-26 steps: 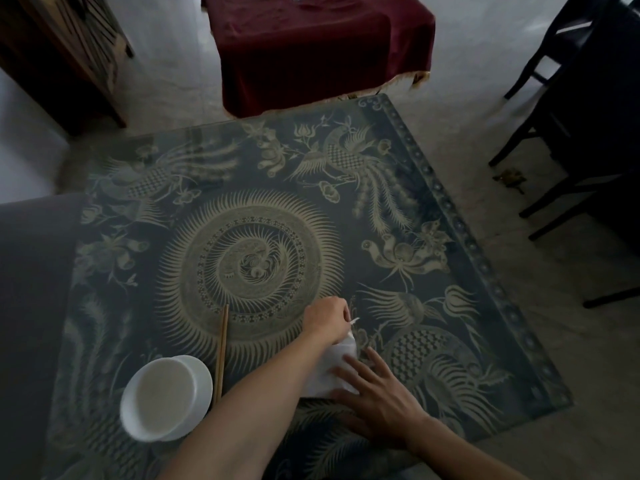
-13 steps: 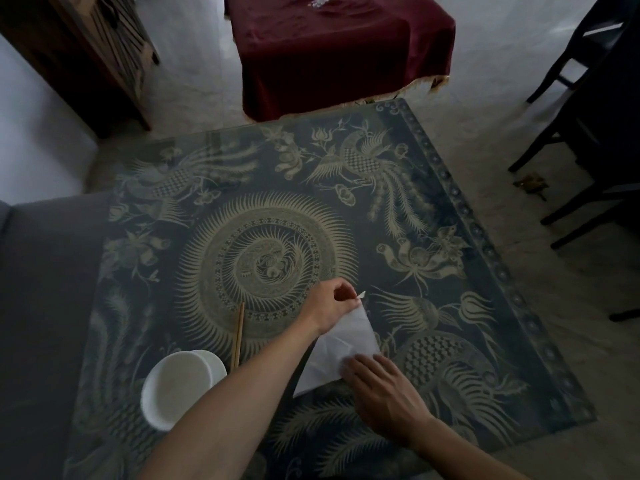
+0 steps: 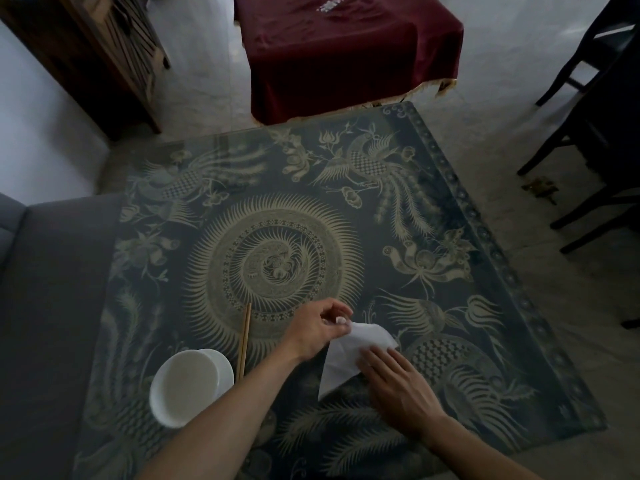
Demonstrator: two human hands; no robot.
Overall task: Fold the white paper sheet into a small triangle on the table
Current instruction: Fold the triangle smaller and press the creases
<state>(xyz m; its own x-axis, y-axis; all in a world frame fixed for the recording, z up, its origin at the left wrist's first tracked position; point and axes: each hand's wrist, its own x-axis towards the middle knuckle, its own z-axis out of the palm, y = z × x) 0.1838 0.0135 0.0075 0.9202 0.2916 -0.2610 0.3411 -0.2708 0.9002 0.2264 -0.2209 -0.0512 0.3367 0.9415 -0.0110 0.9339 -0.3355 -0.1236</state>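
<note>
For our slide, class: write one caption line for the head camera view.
Left hand pinches the white paper sheet while right hand presses it flat on the patterned table.

Matt white paper sheet [image 3: 349, 355], glossy glass-topped table [image 3: 450, 209], wooden chopsticks [image 3: 244, 341]

A white bowl [image 3: 188, 388] sits near the front left of the surface [image 3: 450, 258], and it looks like two bowls nested, a second rim peeking out on its right side. Just beside it to the right lies a pair of wooden chopsticks [image 3: 245, 341], pointing away toward the big golden spiral printed at the centre. Phoenixes and flowers in pale gold fill the dark ground all round. Beyond the far edge stands a table under a dark red cloth [image 3: 346, 46] with a pale fringe. A wooden cabinet [image 3: 93, 53] is at far left, dark chairs [image 3: 588, 109] at right, a grey sofa [image 3: 52, 306] along the left side
</note>
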